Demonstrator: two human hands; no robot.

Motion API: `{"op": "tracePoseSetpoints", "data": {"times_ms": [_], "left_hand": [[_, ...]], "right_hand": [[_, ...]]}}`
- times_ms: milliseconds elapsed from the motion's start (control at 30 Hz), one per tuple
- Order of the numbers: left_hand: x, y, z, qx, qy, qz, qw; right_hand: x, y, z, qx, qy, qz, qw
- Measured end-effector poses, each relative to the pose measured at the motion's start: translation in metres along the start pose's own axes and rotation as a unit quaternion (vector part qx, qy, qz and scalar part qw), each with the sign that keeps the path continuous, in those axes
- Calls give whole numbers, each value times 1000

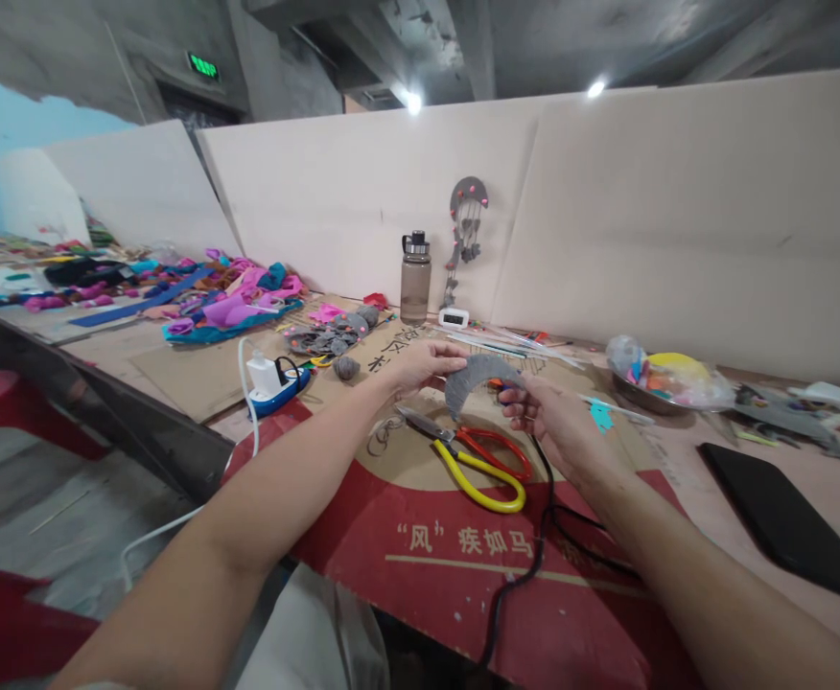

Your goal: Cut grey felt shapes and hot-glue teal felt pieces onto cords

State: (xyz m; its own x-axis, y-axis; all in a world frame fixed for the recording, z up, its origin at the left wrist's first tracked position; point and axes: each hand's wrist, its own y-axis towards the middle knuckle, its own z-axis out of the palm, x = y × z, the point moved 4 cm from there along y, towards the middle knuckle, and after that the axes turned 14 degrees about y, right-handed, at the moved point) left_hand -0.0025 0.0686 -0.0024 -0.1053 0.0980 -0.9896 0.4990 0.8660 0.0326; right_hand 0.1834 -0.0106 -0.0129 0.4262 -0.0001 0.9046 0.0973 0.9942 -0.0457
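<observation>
I hold a grey crescent-shaped piece of felt [472,379] above the cardboard-covered table. My left hand [420,365] pinches its upper left part. My right hand [546,414] grips its right end with closed fingers. Below the felt lie scissors with one yellow and one red handle [474,458], blades pointing left. A black cord [535,537] runs from under my right hand toward the table's near edge.
A grey water bottle [415,278] stands at the back by the cardboard wall, beside a small white clock [454,317]. Grey felt cutouts [326,336] and colourful felt scraps [237,302] lie at left. A white charger on a power strip [274,380], a metal bowl [661,383], a black tablet [786,517].
</observation>
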Motion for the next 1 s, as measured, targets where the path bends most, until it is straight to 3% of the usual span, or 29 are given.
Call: {"op": "tracePoseSetpoints", "data": {"times_ms": [467, 533, 633, 733, 867, 933, 1000], "left_hand": [[-4, -5, 9, 28, 12, 12, 999], [-2, -3, 9, 25, 33, 22, 999], [4, 1, 7, -5, 111, 50, 993], [9, 3, 11, 18, 91, 52, 994], [2, 0, 20, 88, -75, 42, 992], [-3, -2, 22, 86, -110, 50, 989], [-5, -3, 22, 74, -93, 70, 990]], "right_hand": [[0, 0, -1, 1, 28, 6, 1000], [0, 2, -2, -6, 22, -18, 1000], [6, -2, -2, -2, -54, -113, 992], [12, -13, 7, 51, -223, -245, 942], [12, -31, 24, 143, -391, -410, 812], [9, -34, 27, 155, -429, -444, 772], [6, -34, 28, 155, -451, -451, 754]]}}
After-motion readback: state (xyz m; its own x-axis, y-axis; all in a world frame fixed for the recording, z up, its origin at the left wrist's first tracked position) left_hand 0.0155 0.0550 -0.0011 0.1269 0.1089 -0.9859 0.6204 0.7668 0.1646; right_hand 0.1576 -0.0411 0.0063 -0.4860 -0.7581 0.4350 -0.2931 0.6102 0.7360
